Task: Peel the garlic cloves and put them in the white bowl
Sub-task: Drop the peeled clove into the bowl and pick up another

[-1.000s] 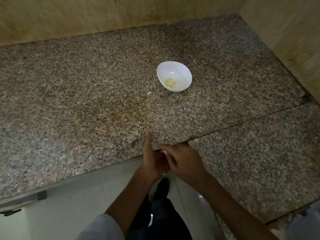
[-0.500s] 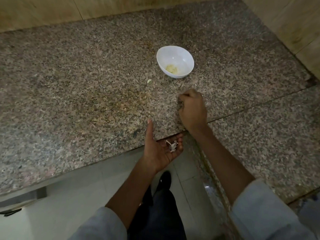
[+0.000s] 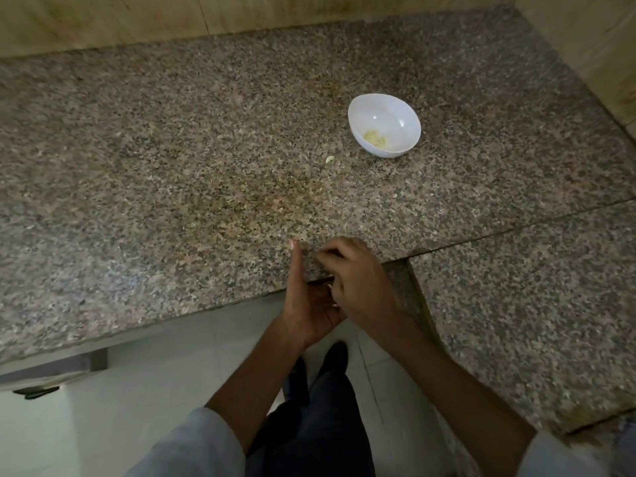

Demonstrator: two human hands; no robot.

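Observation:
The white bowl (image 3: 402,113) stands on the granite counter (image 3: 172,166), right of centre, with a small heap of peeled garlic (image 3: 375,138) in its bottom. A single pale garlic bit (image 3: 329,159) lies on the counter just left of the bowl. At the counter's front edge my left hand (image 3: 304,304) is held palm up, thumb pointing away from me. My right hand (image 3: 361,284) hovers over that palm with its fingers curled down into it. Whatever lies in the palm or between those fingertips is hidden.
A second granite slab (image 3: 533,304) runs along the right, meeting the main counter at a seam. Tiled walls close off the back and right. Below the edge are the pale floor (image 3: 137,390), my legs and shoes, and a dark handle (image 3: 36,392) at lower left.
Half a second ago my right hand was out on the counter and garlic skins showed in my open left palm. It has since come back over the palm, covering the skins.

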